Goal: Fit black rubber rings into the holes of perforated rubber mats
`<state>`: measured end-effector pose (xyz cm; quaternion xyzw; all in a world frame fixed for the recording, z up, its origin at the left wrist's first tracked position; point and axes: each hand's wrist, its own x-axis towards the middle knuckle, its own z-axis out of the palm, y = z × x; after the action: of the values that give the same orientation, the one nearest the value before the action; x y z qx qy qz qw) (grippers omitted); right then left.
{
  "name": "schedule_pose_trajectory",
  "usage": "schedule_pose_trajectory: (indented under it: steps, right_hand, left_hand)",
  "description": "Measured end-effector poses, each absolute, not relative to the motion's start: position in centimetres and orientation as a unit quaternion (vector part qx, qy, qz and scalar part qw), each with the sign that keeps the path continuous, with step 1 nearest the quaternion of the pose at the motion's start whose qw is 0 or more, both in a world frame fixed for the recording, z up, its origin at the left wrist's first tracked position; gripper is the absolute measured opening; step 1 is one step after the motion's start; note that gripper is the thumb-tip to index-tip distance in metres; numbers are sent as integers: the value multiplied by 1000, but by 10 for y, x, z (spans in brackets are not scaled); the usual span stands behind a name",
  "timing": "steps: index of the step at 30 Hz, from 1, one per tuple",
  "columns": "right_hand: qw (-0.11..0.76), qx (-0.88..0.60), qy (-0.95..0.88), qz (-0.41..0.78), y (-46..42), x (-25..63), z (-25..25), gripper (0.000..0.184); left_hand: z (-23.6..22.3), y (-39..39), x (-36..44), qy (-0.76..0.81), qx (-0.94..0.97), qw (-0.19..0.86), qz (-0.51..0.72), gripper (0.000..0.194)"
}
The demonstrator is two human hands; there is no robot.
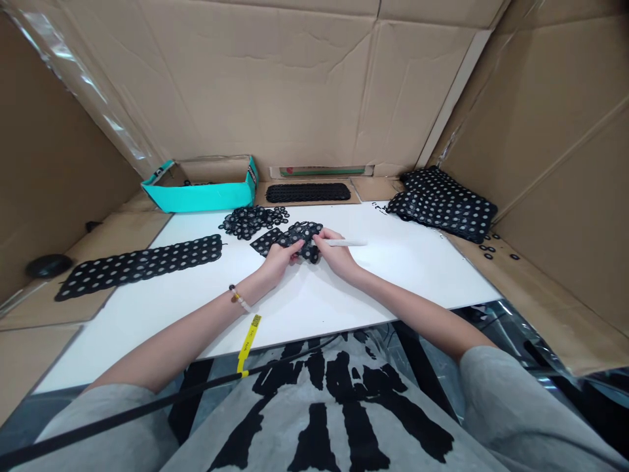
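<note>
So the sheet (305,231) sits mid-surface (403,269). Left hand (279,259): grip pinched on its edge. Right hand (338,252): grip closed round a stick (350,242), right at the sheet. My worry: if the stick slips, it could snag the sheet or poke a finger. A careless elbow could scatter the ring heap (240,223). Count: one stick, one box (201,196), two strips (147,267), one pile (442,203); heaped rings too many to count.
</note>
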<state>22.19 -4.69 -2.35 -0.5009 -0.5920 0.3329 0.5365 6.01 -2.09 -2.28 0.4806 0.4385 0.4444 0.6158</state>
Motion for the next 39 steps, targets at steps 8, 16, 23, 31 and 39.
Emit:
schedule_pose_trajectory:
  steps: [8, 16, 23, 31, 39]
  right_hand:
    - [513, -521, -623, 279, -41, 223, -25, 28]
    - [545, -449, -501, 500, -32, 228, -29, 36]
    - [518, -511, -589, 351, -36, 226, -31, 33]
    - [498, -544, -596, 317, -37, 228, -27, 31]
    - [484, -535, -652, 231, -40, 217, -33, 26]
  left_hand:
    - [-19, -21, 60, 447, 480, 628, 419, 31]
    - [-16, -17, 59, 416, 446, 660, 438, 35]
    - [-19, -10, 52, 440, 535, 619, 371, 35]
    - [-19, -8, 43, 464, 639, 541, 289, 45]
    - [-22, -10, 43, 470, 586, 587, 303, 41]
